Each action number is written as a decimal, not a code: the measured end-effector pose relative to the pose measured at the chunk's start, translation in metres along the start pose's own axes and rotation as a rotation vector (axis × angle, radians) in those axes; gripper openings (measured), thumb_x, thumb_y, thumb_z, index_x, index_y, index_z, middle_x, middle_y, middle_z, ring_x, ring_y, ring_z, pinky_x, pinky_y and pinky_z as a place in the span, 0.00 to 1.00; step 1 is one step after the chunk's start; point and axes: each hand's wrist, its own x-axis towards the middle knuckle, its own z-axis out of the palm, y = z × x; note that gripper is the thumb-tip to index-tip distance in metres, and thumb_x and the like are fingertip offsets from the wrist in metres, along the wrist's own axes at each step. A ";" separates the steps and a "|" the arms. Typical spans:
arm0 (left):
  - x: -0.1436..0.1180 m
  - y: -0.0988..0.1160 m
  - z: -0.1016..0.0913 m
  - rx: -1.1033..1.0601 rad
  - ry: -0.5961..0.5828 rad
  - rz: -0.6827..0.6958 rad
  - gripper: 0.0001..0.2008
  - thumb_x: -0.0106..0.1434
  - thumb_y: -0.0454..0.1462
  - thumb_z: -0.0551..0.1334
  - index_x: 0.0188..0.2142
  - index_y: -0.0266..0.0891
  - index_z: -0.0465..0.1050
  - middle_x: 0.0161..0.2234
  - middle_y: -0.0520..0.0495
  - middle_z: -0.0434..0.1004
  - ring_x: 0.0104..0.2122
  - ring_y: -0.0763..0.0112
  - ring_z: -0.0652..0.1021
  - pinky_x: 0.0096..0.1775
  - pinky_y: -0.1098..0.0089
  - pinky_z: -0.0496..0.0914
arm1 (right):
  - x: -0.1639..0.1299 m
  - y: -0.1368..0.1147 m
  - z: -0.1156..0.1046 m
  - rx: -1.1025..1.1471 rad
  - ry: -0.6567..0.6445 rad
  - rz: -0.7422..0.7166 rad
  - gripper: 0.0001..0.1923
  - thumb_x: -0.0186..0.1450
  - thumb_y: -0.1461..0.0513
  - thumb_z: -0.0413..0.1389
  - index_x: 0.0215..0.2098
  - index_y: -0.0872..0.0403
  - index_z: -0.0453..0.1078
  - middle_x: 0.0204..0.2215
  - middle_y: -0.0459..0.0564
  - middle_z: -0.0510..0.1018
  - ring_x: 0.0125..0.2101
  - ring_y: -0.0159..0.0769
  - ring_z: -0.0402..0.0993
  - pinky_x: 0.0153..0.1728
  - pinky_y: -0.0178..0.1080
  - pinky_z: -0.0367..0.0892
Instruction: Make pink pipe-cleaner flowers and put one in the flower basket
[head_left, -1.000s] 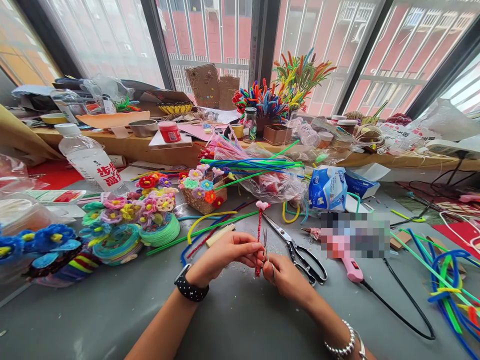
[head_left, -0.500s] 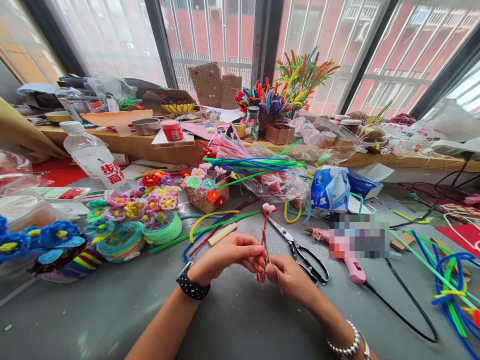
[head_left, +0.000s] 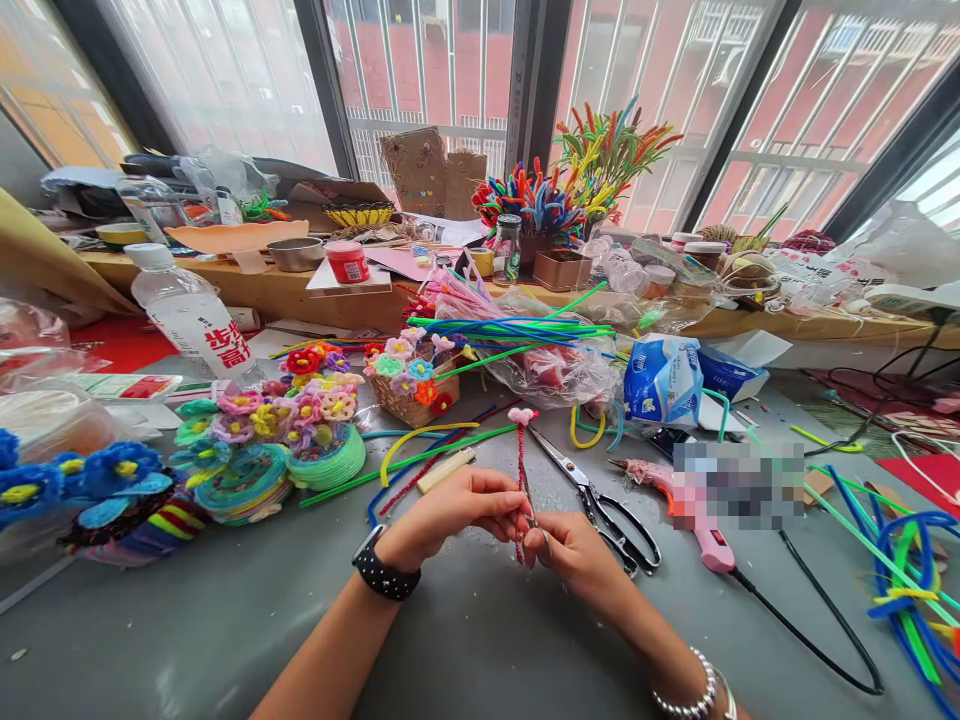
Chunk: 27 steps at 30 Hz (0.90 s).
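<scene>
My left hand is closed, thumb and fingers pinching a dark red pipe cleaner stem that stands nearly upright. On the stem's top sits a small pale pink heart-shaped tip, and its lower end pokes out below my fingers. Against it, my right hand is closed on small metal scissors, whose thin blades point up along the stem; the fingers partly cover their handle. Large black-handled scissors lie open just beyond my right hand.
A pink glue gun with a black cord lies at right, partly blurred. Pipe-cleaner flower pots and a water bottle stand at left. Loose pipe cleaners lie ahead, before a plastic bag and a blue tissue pack.
The stem's pink top has tipped slightly left, so the stem is more upright. My right hand has shifted a little to the left, and both hands keep their grip.
</scene>
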 end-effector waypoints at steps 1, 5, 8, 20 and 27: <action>0.000 0.000 0.000 -0.011 -0.016 -0.009 0.14 0.52 0.44 0.60 0.26 0.32 0.71 0.24 0.49 0.73 0.24 0.77 0.72 0.31 0.74 0.65 | 0.000 0.000 0.000 0.011 -0.015 -0.013 0.34 0.54 0.38 0.38 0.17 0.58 0.65 0.16 0.45 0.64 0.20 0.28 0.58 0.22 0.31 0.53; -0.002 -0.001 -0.001 -0.056 -0.069 -0.027 0.13 0.52 0.43 0.60 0.27 0.33 0.72 0.24 0.49 0.74 0.24 0.77 0.72 0.33 0.72 0.65 | -0.002 -0.002 -0.001 0.012 -0.066 -0.036 0.34 0.54 0.38 0.38 0.18 0.59 0.66 0.17 0.45 0.65 0.21 0.29 0.59 0.23 0.31 0.54; -0.003 -0.001 -0.001 -0.060 -0.097 -0.037 0.13 0.53 0.43 0.60 0.28 0.33 0.73 0.25 0.49 0.74 0.25 0.76 0.73 0.33 0.72 0.66 | -0.002 -0.005 -0.002 -0.010 -0.079 -0.060 0.36 0.54 0.37 0.37 0.22 0.59 0.67 0.19 0.46 0.66 0.22 0.29 0.59 0.23 0.31 0.55; -0.001 -0.003 -0.003 -0.055 -0.064 -0.053 0.13 0.51 0.43 0.61 0.27 0.34 0.74 0.23 0.49 0.75 0.25 0.74 0.73 0.35 0.70 0.66 | -0.001 0.000 0.001 0.046 -0.028 -0.013 0.33 0.53 0.38 0.40 0.16 0.58 0.65 0.14 0.43 0.62 0.17 0.26 0.55 0.20 0.31 0.51; -0.002 -0.002 -0.002 -0.035 -0.093 -0.041 0.12 0.52 0.43 0.60 0.27 0.34 0.74 0.24 0.49 0.75 0.25 0.76 0.73 0.33 0.72 0.66 | -0.002 -0.004 -0.001 0.069 -0.068 -0.065 0.36 0.53 0.37 0.37 0.19 0.58 0.67 0.17 0.46 0.66 0.20 0.28 0.58 0.22 0.31 0.53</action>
